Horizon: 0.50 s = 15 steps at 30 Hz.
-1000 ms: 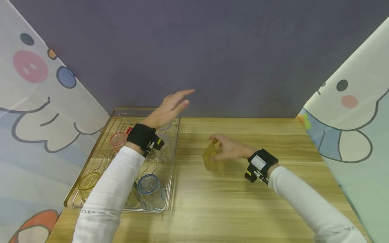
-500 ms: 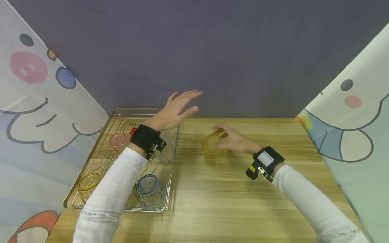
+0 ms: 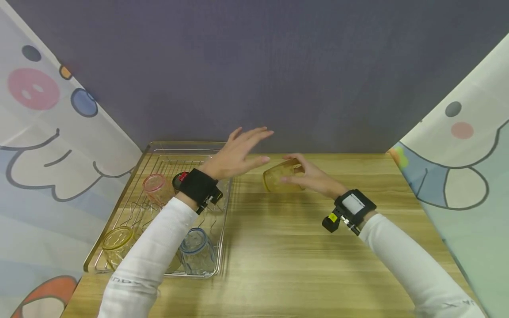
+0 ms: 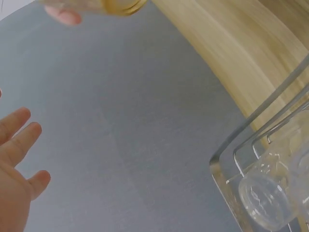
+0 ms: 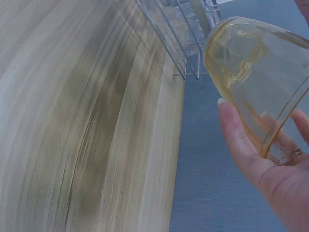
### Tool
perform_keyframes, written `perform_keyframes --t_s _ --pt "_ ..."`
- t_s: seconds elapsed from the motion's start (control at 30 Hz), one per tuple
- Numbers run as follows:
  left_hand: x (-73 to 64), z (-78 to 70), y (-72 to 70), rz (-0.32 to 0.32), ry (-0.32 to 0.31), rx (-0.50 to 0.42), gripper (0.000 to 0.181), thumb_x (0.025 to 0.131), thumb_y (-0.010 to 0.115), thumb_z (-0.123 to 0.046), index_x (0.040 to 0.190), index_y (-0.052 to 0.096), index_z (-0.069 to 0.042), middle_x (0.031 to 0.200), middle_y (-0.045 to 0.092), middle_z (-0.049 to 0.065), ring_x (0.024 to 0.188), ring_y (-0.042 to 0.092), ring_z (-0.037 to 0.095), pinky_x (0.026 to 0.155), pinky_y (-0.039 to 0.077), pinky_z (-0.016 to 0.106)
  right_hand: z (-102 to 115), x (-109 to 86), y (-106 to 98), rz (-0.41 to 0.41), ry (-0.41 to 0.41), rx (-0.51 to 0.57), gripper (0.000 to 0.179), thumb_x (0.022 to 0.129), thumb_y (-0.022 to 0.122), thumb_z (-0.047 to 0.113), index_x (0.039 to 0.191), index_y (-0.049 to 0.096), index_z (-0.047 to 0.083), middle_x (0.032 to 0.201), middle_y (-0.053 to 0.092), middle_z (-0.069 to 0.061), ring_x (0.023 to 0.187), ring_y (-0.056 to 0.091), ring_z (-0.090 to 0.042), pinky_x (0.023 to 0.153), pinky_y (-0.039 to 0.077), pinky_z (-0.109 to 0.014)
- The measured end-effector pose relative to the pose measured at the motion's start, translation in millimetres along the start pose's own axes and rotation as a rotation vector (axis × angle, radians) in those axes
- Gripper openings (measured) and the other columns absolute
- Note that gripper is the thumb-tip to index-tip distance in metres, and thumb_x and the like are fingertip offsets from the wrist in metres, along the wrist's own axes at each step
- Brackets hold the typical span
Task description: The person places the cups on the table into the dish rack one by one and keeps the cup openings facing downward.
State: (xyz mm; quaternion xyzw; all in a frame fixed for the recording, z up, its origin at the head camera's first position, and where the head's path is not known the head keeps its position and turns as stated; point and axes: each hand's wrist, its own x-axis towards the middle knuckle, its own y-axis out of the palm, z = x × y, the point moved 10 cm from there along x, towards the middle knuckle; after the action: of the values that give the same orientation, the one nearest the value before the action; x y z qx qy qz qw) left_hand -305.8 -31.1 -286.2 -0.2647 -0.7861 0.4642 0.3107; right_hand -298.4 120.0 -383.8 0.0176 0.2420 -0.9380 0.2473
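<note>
In the head view my right hand (image 3: 312,179) grips a clear yellow glass cup (image 3: 278,177), fingers and thumb round its side near one end. The cup is tilted nearly sideways, its other end pointing left toward my left hand. The right wrist view shows the thumb along the wall of the yellow cup (image 5: 260,72). My left hand (image 3: 238,154) is held over the back right corner of the wire rack (image 3: 224,247), fingers spread and holding nothing. In the left wrist view its fingers (image 4: 21,140) are apart from the cup (image 4: 123,5).
Upside-down glasses stand on the rack: one with a pink rim (image 3: 156,187), one yellow (image 3: 118,243), one with a blue rim (image 3: 196,249). A dark item with a red label (image 3: 182,178) sits beside my left wrist. A grey wall (image 3: 318,79) rises behind the wooden table (image 3: 318,265).
My right hand has moved up and back with the yellow cup, which has turned from near upright to tilted sideways. My left hand has shifted right and slightly down, fingers more spread.
</note>
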Motion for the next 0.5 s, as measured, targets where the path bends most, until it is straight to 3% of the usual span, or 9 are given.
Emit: perform_keyframes --t_s 0.2,0.5 --pt "1.8 -4.2 7.2 -0.002 0.017 0.007 0.109 0.078 0.01 -0.093 0.156 0.028 -0.019 0.164 0.026 0.007 0.152 0.024 0.025 0.125 -0.001 0.055 4.1 -1.2 -4.6 -0.032 -0.004 0.027 0.071 0.093 0.067 0.04 0.151 0.029 0.024 0.152 0.037 -0.006 0.136 0.039 -0.034 0.107 0.04 -0.058" --pt "2.6 -14.0 26.8 0.065 0.038 0.076 0.11 0.076 0.006 -0.092 0.156 0.028 -0.02 0.164 0.025 0.007 0.152 0.023 0.026 0.124 0.001 0.058 5.6 -4.1 -5.9 -0.042 -0.013 0.068 0.071 0.094 0.062 0.041 0.153 0.026 0.022 0.149 0.035 -0.007 0.134 0.041 -0.034 0.105 0.042 -0.055"
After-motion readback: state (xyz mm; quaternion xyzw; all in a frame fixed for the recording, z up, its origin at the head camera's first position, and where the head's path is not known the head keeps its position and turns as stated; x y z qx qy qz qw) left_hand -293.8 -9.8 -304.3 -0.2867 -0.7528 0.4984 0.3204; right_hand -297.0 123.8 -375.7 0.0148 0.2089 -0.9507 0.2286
